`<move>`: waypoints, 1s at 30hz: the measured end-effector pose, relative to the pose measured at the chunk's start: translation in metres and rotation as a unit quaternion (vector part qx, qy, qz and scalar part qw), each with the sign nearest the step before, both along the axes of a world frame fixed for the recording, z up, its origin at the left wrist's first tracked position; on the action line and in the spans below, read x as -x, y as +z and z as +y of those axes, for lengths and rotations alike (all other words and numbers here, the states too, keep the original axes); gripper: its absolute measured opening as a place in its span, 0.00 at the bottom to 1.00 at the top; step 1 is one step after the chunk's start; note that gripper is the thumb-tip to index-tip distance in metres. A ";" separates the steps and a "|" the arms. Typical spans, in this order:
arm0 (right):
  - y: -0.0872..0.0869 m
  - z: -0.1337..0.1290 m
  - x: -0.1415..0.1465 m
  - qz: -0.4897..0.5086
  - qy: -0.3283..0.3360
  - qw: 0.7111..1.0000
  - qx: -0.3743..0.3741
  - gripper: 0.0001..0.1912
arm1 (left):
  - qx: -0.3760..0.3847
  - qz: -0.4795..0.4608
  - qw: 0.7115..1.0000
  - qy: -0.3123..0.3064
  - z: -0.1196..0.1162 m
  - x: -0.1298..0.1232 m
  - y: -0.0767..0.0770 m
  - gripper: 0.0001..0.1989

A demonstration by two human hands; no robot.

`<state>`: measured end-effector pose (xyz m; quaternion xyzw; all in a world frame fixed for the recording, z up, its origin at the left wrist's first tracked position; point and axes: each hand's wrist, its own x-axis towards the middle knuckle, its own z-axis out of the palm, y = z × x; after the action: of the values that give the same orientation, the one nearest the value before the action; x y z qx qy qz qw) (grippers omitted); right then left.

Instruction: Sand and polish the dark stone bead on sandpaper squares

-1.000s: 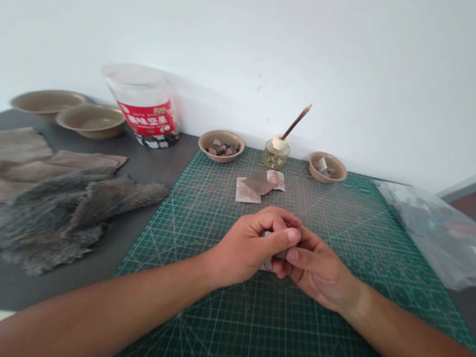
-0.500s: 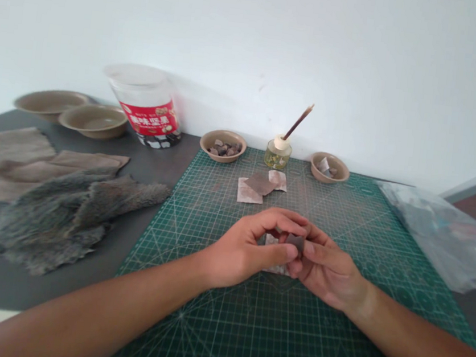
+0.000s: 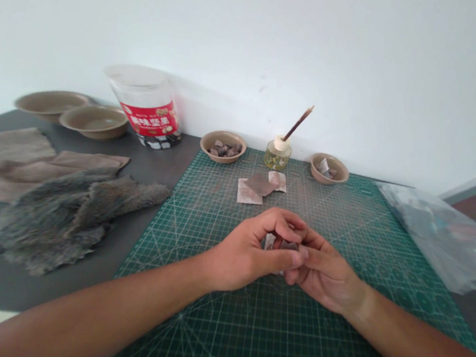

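Note:
My left hand [image 3: 247,251] and my right hand [image 3: 326,271] meet over the green cutting mat [image 3: 220,337], fingertips touching. Between them they pinch a small dark grey-brown piece [image 3: 289,245], partly hidden by the fingers; whether it is stone or sandpaper I cannot tell. Beneath the hands lies a pale patterned sheet [image 3: 270,241], mostly covered. Beyond the hands, a brown sandpaper-like square [image 3: 260,184] overlaps two pale stained squares [image 3: 250,192]. A bowl of small dark stones [image 3: 224,134] stands behind, left of a glass jar [image 3: 277,155] with a brush [image 3: 298,123].
A small bowl [image 3: 341,176] with a folded paper and stones is at back right, near a clear plastic bag [image 3: 446,236]. On the left are two bowls [image 3: 93,122], a tub with a red label [image 3: 150,117], pinkish cloths [image 3: 59,166] and a fuzzy grey cloth [image 3: 57,215].
The pinched piece has shifted slightly left and is more covered. My right thumb has moved left against my left thumb tip.

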<state>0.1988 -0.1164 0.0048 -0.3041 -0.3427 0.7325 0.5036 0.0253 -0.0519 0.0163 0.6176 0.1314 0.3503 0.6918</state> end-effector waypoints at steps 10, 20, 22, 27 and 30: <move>0.005 0.000 0.007 -0.005 0.006 1.000 0.011 0.17 | 0.086 -0.033 0.995 -0.032 -0.007 -0.004 -0.002 0.13; 0.001 -0.001 0.009 -0.009 0.041 0.999 0.008 0.18 | 0.043 0.032 0.999 0.007 -0.006 -0.005 0.003 0.18; 0.000 -0.002 0.005 -0.019 0.052 0.998 -0.007 0.16 | 0.040 0.030 0.999 0.012 -0.003 -0.005 0.003 0.18; 0.006 -0.002 -0.015 -0.230 -0.001 0.964 -0.136 0.08 | -0.128 0.161 0.970 0.127 0.021 0.007 0.003 0.11; 0.008 0.002 -0.023 -0.490 -0.048 0.830 -0.261 0.05 | -0.309 0.277 0.898 0.143 0.031 0.017 0.000 0.07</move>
<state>0.2217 -0.1144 0.0125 -0.4970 -0.7076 0.3454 0.3648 0.0078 -0.0206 0.0159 0.8472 0.2898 0.2831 0.3438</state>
